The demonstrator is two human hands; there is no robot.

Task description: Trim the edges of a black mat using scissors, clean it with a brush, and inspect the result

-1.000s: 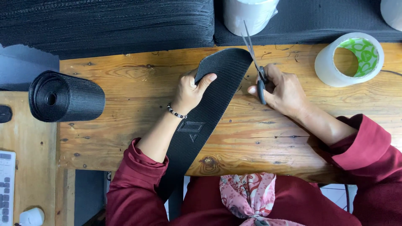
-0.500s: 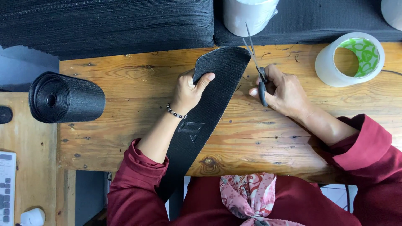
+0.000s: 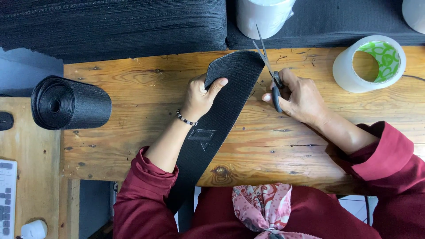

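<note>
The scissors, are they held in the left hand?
No, the scissors are in the right hand, blades open at the edge of the black strap, which the left hand holds.

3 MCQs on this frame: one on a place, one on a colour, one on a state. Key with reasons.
1. Where is the tape roll?
A. far right of the table
B. on the keyboard
C. in the left hand

2. What colour is the strap?
A. white
B. black
C. green

3. How are the scissors?
A. shut, lying on the table
B. hanging on a wall
C. open, in the right hand

A: it stands on the wooden table by the right edge.
B: the woven band is black.
C: the right hand grips the handles, blades parted at the strap's end; the left hand pinches the strap.
</note>
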